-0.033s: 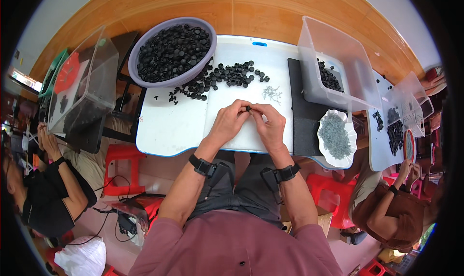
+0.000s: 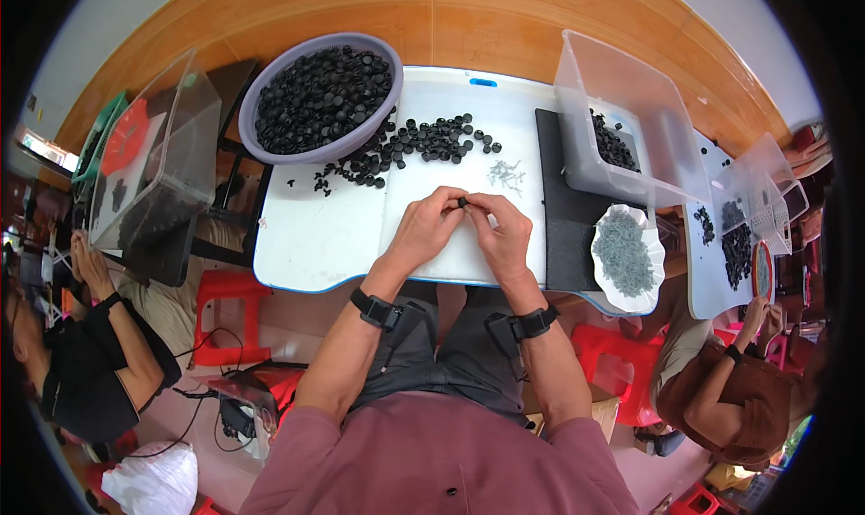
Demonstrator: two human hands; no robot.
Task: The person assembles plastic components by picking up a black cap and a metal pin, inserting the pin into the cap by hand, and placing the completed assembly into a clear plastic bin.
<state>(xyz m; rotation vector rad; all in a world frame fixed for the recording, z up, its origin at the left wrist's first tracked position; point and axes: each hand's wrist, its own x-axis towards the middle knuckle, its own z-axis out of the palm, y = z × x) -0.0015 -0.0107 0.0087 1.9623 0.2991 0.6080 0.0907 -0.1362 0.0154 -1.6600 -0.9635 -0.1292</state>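
Left hand (image 2: 423, 229) and right hand (image 2: 501, 234) pinch one small black cap (image 2: 463, 202) together near table (image 2: 315, 245) front edge; loose caps (image 2: 423, 145) behind, bare white surface left.

White tabletop (image 2: 324, 236), centre of frame. Upper left on it: a grey basin (image 2: 270, 145) heaped with black caps. Right of the basin: loose black caps (image 2: 423, 144) scattered on the surface, then a small cluster of pale pins (image 2: 507, 174). Right edge: a black mat (image 2: 560, 218) bearing a clear plastic bin (image 2: 631, 100) and a white scalloped dish (image 2: 602, 245).
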